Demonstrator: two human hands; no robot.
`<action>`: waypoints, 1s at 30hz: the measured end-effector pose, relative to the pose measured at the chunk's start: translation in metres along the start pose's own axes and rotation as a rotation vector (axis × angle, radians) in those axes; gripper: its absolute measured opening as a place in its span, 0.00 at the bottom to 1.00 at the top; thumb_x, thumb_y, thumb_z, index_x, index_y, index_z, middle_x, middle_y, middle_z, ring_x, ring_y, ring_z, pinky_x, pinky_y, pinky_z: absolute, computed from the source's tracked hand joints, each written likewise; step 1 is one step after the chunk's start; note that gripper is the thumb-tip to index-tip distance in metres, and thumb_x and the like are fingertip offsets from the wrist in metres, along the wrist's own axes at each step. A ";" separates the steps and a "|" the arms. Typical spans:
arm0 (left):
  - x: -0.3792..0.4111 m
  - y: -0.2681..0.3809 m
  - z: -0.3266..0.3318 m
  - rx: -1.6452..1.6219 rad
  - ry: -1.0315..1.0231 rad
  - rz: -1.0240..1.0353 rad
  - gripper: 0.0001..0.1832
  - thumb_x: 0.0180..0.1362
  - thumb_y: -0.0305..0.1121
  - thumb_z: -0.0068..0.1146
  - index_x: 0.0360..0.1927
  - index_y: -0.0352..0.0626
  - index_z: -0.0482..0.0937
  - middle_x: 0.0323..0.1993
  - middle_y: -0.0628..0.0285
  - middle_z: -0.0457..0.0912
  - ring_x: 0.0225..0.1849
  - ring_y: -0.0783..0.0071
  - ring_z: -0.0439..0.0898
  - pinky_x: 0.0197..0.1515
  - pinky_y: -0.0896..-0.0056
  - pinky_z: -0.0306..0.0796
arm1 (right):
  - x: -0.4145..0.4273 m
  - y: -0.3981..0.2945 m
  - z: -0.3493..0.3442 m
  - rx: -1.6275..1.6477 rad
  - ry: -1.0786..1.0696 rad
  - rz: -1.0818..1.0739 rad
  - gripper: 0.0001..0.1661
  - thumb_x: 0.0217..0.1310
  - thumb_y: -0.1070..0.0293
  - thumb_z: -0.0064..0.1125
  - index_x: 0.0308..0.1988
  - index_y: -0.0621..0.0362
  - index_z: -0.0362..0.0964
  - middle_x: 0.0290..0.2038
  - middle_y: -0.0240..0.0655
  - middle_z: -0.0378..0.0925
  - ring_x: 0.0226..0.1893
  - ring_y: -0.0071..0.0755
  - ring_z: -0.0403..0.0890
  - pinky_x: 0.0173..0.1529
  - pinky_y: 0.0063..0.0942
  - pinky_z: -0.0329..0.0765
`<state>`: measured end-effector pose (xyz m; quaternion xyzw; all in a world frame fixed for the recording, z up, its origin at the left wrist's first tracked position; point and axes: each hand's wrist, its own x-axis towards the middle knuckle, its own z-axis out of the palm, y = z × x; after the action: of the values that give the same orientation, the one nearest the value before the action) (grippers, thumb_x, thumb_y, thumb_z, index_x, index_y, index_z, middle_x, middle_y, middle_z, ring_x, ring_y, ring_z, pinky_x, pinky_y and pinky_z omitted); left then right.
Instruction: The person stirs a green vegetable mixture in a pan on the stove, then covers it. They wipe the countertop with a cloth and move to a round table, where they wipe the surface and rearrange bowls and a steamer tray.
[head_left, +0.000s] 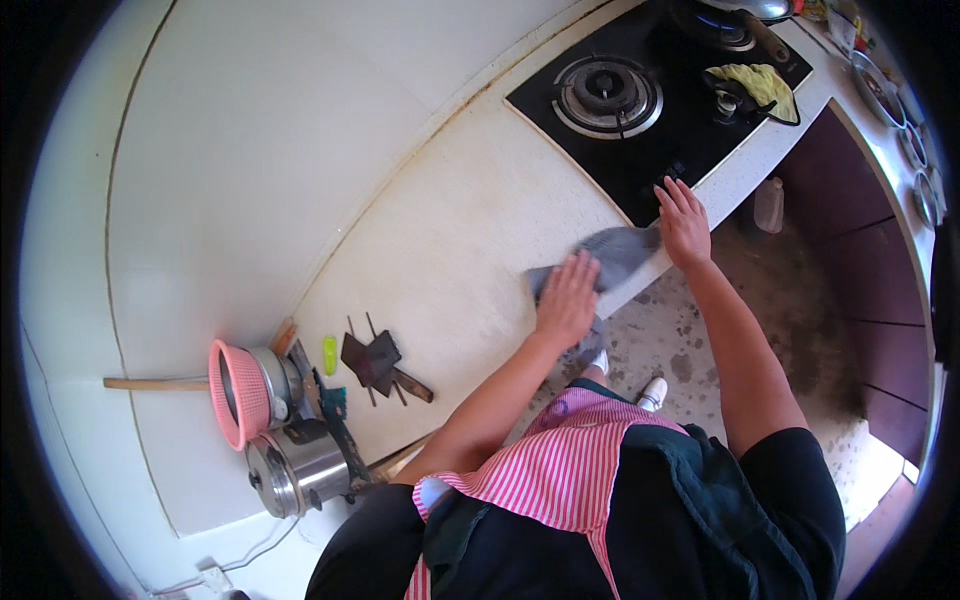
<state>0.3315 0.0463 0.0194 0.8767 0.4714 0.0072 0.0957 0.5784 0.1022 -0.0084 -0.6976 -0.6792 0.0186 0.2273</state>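
My left hand (568, 300) lies flat on a grey cloth (619, 251) spread on the white countertop (450, 247), near its front edge; the hand is slightly blurred. One end of the cloth hangs over the edge. My right hand (684, 225) rests at the front edge of the black gas cooktop (585, 157), fingers extended, with nothing held in it. A yellow-green cloth (761, 86) lies at the right part of the cooktop beside a knob.
A cleaver (379, 360) lies on a dark block at the left, beside a green peeler-like object (330, 355). A pink basket (240, 394) and steel pot (300, 465) stand farther left. A lidded pan (750, 11) sits over a burner with a blue flame.
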 end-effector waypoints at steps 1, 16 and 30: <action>0.008 -0.016 -0.005 -0.005 -0.004 -0.119 0.29 0.60 0.38 0.37 0.64 0.41 0.53 0.67 0.54 0.49 0.68 0.59 0.47 0.67 0.58 0.42 | -0.001 -0.004 -0.002 -0.007 -0.007 0.017 0.21 0.64 0.64 0.38 0.57 0.46 0.62 0.63 0.32 0.56 0.64 0.38 0.53 0.65 0.36 0.53; 0.286 -0.222 -0.003 -0.153 0.594 -0.422 0.22 0.60 0.39 0.37 0.52 0.34 0.70 0.55 0.44 0.68 0.59 0.49 0.63 0.61 0.59 0.56 | 0.001 -0.008 -0.018 -0.042 -0.178 0.094 0.21 0.63 0.66 0.40 0.56 0.43 0.64 0.63 0.30 0.57 0.64 0.38 0.54 0.64 0.38 0.55; 0.326 -0.202 -0.002 -0.058 0.546 0.037 0.19 0.56 0.31 0.45 0.51 0.35 0.71 0.54 0.45 0.69 0.57 0.46 0.65 0.59 0.56 0.58 | 0.003 -0.002 -0.015 -0.012 -0.123 0.060 0.22 0.62 0.66 0.41 0.56 0.43 0.63 0.62 0.28 0.58 0.63 0.37 0.56 0.62 0.38 0.57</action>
<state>0.3454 0.4251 -0.0396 0.8475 0.4634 0.2586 -0.0099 0.5821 0.1004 0.0062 -0.7166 -0.6706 0.0642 0.1806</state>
